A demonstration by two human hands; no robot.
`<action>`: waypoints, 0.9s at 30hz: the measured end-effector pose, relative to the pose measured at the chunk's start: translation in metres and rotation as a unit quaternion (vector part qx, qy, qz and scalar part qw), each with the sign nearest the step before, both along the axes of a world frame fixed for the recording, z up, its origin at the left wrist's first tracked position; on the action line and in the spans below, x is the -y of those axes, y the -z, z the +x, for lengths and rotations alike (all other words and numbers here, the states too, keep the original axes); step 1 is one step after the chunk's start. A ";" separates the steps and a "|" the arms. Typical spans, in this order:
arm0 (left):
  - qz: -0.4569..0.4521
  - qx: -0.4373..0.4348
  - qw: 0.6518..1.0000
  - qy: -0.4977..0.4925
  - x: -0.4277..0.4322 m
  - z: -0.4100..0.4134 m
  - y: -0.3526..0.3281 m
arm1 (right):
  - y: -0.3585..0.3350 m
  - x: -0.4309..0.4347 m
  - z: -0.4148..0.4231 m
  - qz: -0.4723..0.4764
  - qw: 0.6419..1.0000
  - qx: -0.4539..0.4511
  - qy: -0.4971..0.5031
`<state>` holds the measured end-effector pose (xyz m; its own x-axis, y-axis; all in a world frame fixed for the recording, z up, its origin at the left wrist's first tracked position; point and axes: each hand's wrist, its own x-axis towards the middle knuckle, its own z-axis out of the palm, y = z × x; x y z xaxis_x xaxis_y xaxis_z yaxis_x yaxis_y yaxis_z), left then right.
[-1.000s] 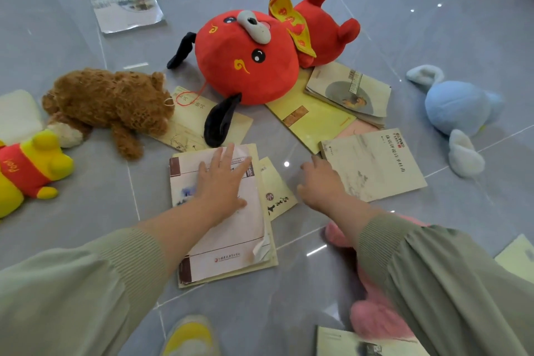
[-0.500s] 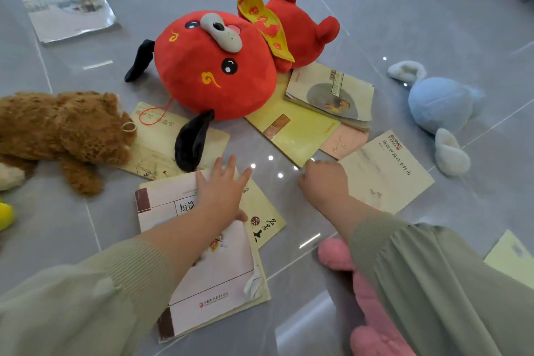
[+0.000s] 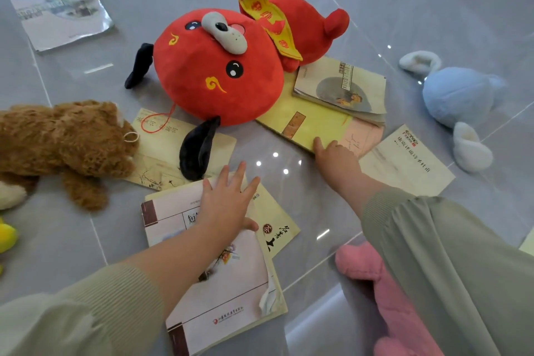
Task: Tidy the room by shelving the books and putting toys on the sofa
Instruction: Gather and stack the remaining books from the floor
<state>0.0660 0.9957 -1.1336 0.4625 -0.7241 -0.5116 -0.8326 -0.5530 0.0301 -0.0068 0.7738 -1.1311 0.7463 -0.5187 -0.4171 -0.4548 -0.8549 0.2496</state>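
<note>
Books and plush toys lie scattered on the grey tiled floor. My left hand [image 3: 228, 205] rests flat, fingers spread, on a white book [image 3: 225, 277] stacked over a cream one [image 3: 274, 222]. My right hand [image 3: 335, 156] touches the near corner of a yellow book [image 3: 315, 124] that lies partly under the big red plush dog [image 3: 216, 66]; how its fingers lie there is hard to tell. On the yellow book sits a worn illustrated book [image 3: 341, 87]. A pale book [image 3: 407, 162] lies just right of my right hand.
A brown plush bear [image 3: 63, 139] lies at the left over another cream book [image 3: 161, 153]. A blue plush [image 3: 459, 101] is at the right, a pink plush [image 3: 384, 298] by my right sleeve, a yellow toy [image 3: 5, 237] at the left edge. A magazine [image 3: 57, 9] lies far left.
My right hand has left the pale book and reached forward to the yellow book's corner. My left hand stays on the white book. The view has shifted closer.
</note>
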 end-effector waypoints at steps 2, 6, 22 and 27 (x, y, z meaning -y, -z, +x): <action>0.000 -0.001 1.000 0.000 0.000 0.001 0.001 | -0.010 -0.004 0.001 -0.030 0.998 -0.013 -0.045; -0.009 0.010 1.000 0.007 -0.003 -0.001 0.003 | -0.028 -0.015 -0.007 -0.060 0.988 0.127 -0.068; -0.414 -0.016 0.881 -0.228 0.008 0.003 -0.074 | -0.099 -0.102 -0.036 0.063 0.778 0.621 -0.074; -0.478 -0.079 0.811 -0.330 0.014 0.006 -0.101 | -0.122 -0.093 -0.021 0.144 0.750 0.641 0.076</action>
<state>0.0724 0.9817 -1.0325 0.8934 -0.4469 0.0467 -0.3100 -0.5378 0.7840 -0.0274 0.8670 -1.0090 0.5710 -0.6651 0.4813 -0.2604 -0.7027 -0.6621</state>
